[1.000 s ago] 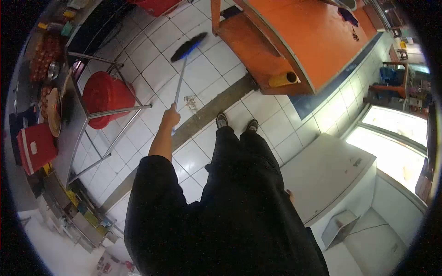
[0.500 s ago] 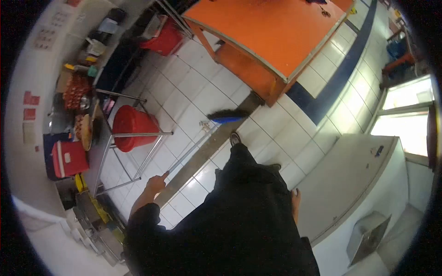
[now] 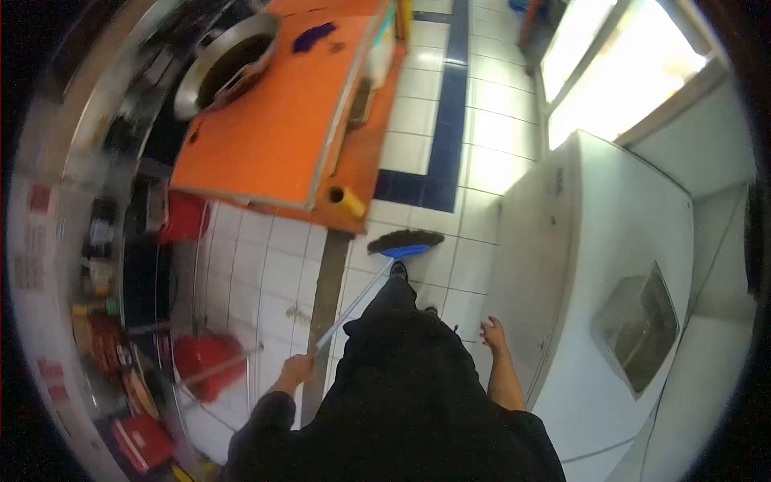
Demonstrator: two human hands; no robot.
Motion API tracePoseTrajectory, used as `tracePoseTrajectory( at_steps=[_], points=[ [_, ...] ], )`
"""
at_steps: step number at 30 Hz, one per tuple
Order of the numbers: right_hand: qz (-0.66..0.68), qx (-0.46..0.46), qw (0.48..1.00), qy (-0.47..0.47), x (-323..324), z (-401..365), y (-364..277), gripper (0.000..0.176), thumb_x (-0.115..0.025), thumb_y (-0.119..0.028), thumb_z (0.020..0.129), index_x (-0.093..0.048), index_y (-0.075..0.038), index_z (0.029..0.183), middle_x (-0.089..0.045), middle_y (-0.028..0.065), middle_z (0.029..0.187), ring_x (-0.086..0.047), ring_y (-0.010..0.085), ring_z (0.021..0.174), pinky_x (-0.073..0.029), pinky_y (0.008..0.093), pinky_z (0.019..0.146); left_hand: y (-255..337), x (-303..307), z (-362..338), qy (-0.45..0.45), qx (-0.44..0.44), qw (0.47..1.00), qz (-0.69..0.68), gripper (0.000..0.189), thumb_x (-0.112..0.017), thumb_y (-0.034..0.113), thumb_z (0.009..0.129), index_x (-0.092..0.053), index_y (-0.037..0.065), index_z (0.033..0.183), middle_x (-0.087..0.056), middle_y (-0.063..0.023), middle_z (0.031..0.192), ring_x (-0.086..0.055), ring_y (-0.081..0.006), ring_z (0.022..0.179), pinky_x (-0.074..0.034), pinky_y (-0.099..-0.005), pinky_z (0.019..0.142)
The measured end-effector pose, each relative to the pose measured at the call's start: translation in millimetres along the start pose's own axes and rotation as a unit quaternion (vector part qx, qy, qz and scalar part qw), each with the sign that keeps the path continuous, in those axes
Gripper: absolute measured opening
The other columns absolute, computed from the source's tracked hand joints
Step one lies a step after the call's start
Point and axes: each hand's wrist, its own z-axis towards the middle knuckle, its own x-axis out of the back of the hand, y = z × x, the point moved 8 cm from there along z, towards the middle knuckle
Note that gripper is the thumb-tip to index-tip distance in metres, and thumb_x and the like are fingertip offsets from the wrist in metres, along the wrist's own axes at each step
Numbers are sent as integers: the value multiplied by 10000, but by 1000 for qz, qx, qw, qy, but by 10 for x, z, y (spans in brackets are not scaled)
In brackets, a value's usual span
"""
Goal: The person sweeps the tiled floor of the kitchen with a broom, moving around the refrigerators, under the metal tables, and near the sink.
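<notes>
My left hand is closed around the upper handle of a broom. The broom has a pale handle, a blue base and dark bristles. Its head rests on the white floor tiles just ahead of my shoe. On the other side, my right hand hangs empty with its fingers loosely apart. It is nearest to the side of a large white cabinet.
An orange table stands ahead to the left, bearing a large metal pan. The white cabinet flanks my right side. A red bucket sits by a metal frame at the left. A dark strip crosses the tiles.
My view has turned to the right. The broom head has swung right, from left of the dark floor strip's end onto the tiles beyond it. My right hand now shows more fully.
</notes>
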Motion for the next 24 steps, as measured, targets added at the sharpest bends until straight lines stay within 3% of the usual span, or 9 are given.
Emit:
tracePoseTrajectory(
  at_steps=[3,5,7,9,11,15,20,22,24],
  points=[
    [-2,15,1000,20,133,363,4,561,-570,-232,840,-332,-120,1336,-590,154,1065,-588,242,814,-484,461,664,360,327,1196,-56,71,980,-178,497,-410,211,855,-345,270,1344,-630,-194,842,-614,-392,767,-479,-507,681],
    [-68,65,995,45,285,572,58,546,-570,-240,843,-351,-102,1324,-595,140,1040,-586,227,759,-487,413,604,980,1157,1759,110,-45,990,-70,481,-414,188,850,-381,262,1324,-621,-227,861,-612,-391,799,-472,-516,706],
    [-80,46,993,67,437,527,23,525,-575,-239,843,-381,-73,1301,-608,130,988,-586,219,723,-483,347,557,1430,1768,2408,77,-25,994,-78,488,-402,160,845,-386,250,1324,-615,-246,895,-609,-389,846,-472,-510,735],
    [72,-71,992,70,556,182,-283,536,-580,-264,841,-382,-59,1295,-611,119,952,-582,211,715,-485,338,565,1856,2534,2998,86,-6,993,-86,483,-393,133,836,-407,213,1312,-609,-247,944,-599,-387,901,-470,-491,777],
    [163,-132,971,114,722,-14,-498,541,-564,-224,847,-346,-103,1327,-580,107,931,-564,224,725,-477,398,610,2106,2897,3993,182,-45,980,-62,467,-394,118,827,-429,171,1290,-602,-239,992,-589,-386,939,-462,-481,815],
    [138,-152,969,139,947,99,-778,474,-566,-231,839,-398,-87,1258,-587,114,904,-574,229,718,-484,396,617,2857,4723,4406,94,-15,988,-118,422,-385,134,838,-452,113,1254,-577,-248,1057,-567,-382,997,-445,-476,861],
    [142,-152,964,165,1013,655,-2229,398,-569,-240,829,-462,-67,1171,-596,123,871,-587,234,709,-493,392,625,3203,5621,5979,75,-42,985,-149,431,-372,175,849,-437,92,1267,-571,-223,1093,-549,-370,1037,-442,-463,868],
    [134,-140,967,168,1023,1061,-2822,372,-571,-243,825,-488,-59,1137,-600,127,858,-592,236,706,-497,391,628,3184,5922,6369,122,-55,982,-136,370,-396,160,840,-478,99,1195,-582,-213,1077,-553,-389,1015,-444,-459,860],
    [112,-137,972,155,1084,1568,-3413,348,-572,-247,821,-514,-51,1102,-603,131,844,-597,238,702,-500,390,631,3295,6414,6508,79,-36,984,-153,372,-425,108,822,-463,90,1192,-586,-215,1058,-553,-389,1012,-451,-458,849]
  ],
)
